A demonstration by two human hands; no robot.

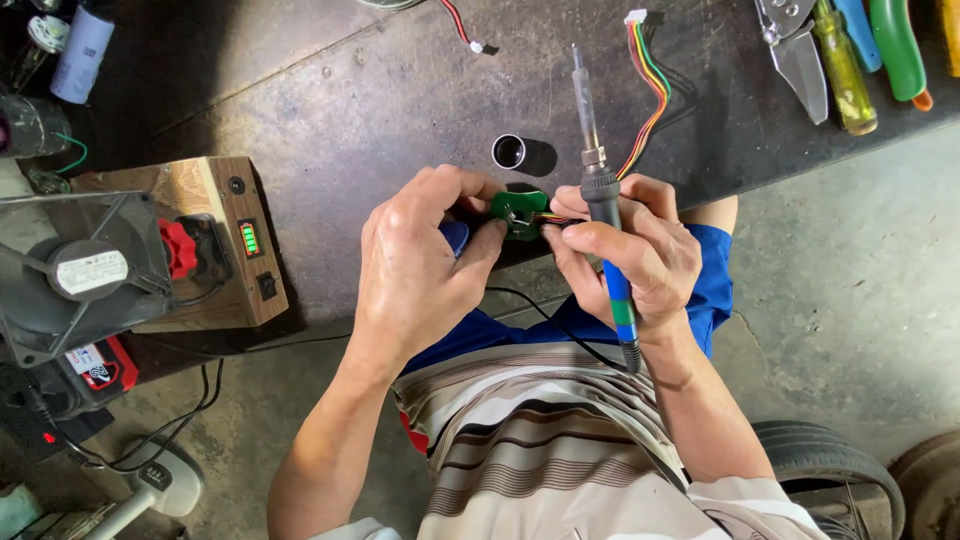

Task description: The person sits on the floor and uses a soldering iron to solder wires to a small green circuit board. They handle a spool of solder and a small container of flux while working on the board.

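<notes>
Fingers (478,245) of the left hand (415,265) are closed in a pinch on the left edge of a small green circuit board (520,212), which is held in the air just above the near edge of the dark metal worktop (330,120), over the person's lap. A blue part (456,236) shows under this hand, too hidden to identify. Because the grip takes only the board's rim, a slip or a twist could let the board tilt or drop toward the lap. Just beyond the board, a short metal sleeve (509,151) lies loose on the worktop and could roll if the hands nudge it. To the right, the right hand (640,255) is curled shut around two things at once: its fingertips meet the board's right side where a ribbon of coloured wires (650,85) joins it, and the same hand clamps a soldering iron (596,180) with a blue and green handle, tip pointing away over the worktop. That shared grip is the main hazard: if the iron is hot, its shaft runs close beside the wires and could scorch their insulation or the fingers. The iron's cord (550,320) trails across the lap and could snag and pull the tool off line.
</notes>
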